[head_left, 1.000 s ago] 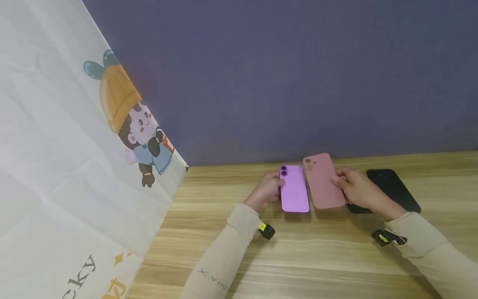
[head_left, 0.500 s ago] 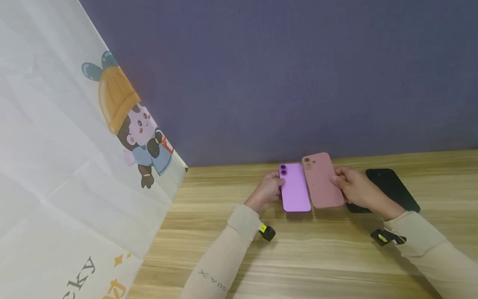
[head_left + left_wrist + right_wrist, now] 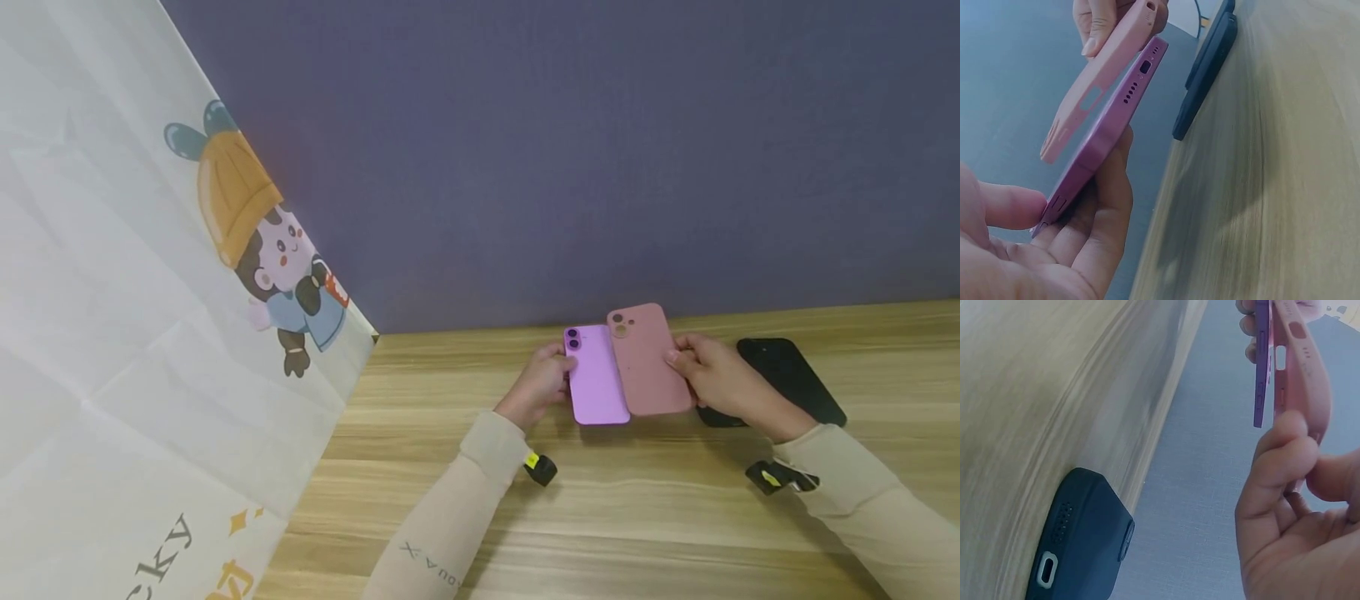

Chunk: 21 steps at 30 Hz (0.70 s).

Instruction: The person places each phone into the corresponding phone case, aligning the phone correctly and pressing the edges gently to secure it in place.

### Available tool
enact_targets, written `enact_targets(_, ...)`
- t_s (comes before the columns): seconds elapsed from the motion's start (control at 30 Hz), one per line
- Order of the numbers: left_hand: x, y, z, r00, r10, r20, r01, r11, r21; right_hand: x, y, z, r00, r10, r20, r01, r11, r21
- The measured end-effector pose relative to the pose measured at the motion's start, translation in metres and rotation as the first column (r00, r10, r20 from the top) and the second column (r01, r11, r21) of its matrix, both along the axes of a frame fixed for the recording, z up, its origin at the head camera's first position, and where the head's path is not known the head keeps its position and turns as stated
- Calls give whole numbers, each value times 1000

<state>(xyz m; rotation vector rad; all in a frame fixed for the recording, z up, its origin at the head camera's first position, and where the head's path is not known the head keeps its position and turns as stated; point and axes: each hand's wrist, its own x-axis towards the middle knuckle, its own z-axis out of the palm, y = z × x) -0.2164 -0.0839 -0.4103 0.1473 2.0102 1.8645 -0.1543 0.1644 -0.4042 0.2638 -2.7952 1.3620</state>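
My left hand point(image 3: 542, 385) grips a purple phone point(image 3: 596, 385) by its left edge, back side up, above the wooden table point(image 3: 615, 508). My right hand point(image 3: 718, 379) holds a pink phone case point(image 3: 647, 360) by its right edge. The case now overlaps the phone's right side. In the left wrist view the pink case point(image 3: 1100, 84) lies tilted over the purple phone point(image 3: 1107, 128), with my thumb point(image 3: 1013, 205) on the phone's edge. The right wrist view shows the phone point(image 3: 1262, 362) and the case point(image 3: 1300, 362) edge-on and close together, held off the table.
A black phone or case point(image 3: 787, 379) lies on the table behind my right hand, also seen as dark cases point(image 3: 1207, 69) and a dark case point(image 3: 1079, 544). A purple-grey wall point(image 3: 562, 150) backs the table. A white cartoon-printed sheet point(image 3: 150, 317) hangs at the left.
The purple phone moved right and the pink case shifted slightly left, so the case now overlaps the phone's edge. Before, a narrow gap lay between them.
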Motion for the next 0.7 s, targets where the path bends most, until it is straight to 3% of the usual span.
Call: enact_targets(0.7, 3, 3, 0, 1000, 22, -16, -21, 1000, 13, 3, -2, 3, 1000, 23, -21, -23, 999, -23)
